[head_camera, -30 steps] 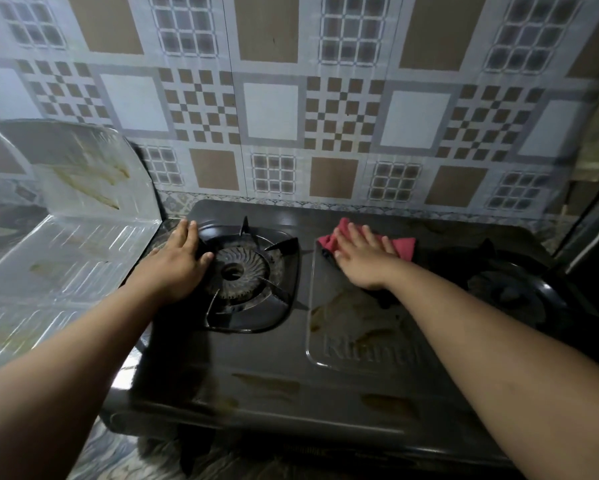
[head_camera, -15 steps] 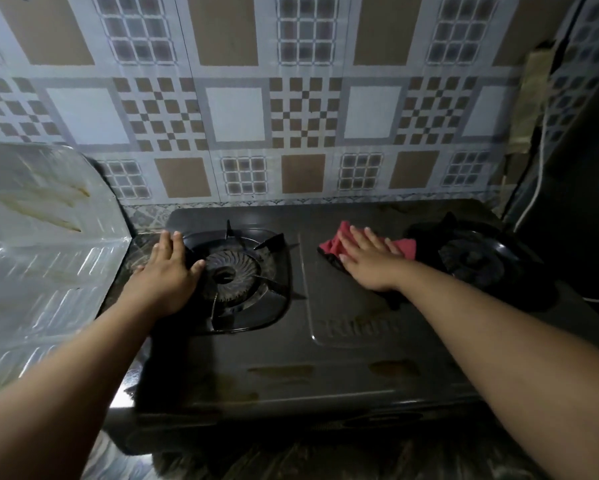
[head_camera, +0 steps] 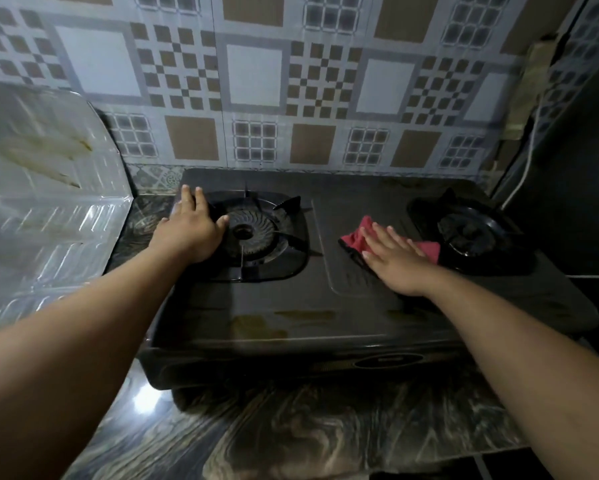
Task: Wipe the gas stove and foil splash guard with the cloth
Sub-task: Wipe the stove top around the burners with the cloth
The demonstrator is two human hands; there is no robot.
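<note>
A black two-burner gas stove (head_camera: 291, 299) sits on a dark marbled counter, with brownish stains near its front edge. My right hand (head_camera: 395, 259) lies flat on a red cloth (head_camera: 358, 235), pressing it onto the stove's middle panel between the burners. My left hand (head_camera: 190, 230) rests flat, fingers apart, on the stove's left edge beside the left burner (head_camera: 253, 232). The foil splash guard (head_camera: 45, 188) stands at the left, creased and streaked with yellowish stains.
The right burner (head_camera: 471, 232) lies just right of the cloth. A patterned tile wall (head_camera: 256, 81) rises behind the stove. A white cable (head_camera: 530, 147) hangs at the right next to a dark surface. The marbled counter (head_camera: 291, 427) extends in front.
The view has pulled back and shifted right, showing the stove's front edge and counter. My right hand and the cloth have slid right, toward the right burner. My left hand stays by the left burner.
</note>
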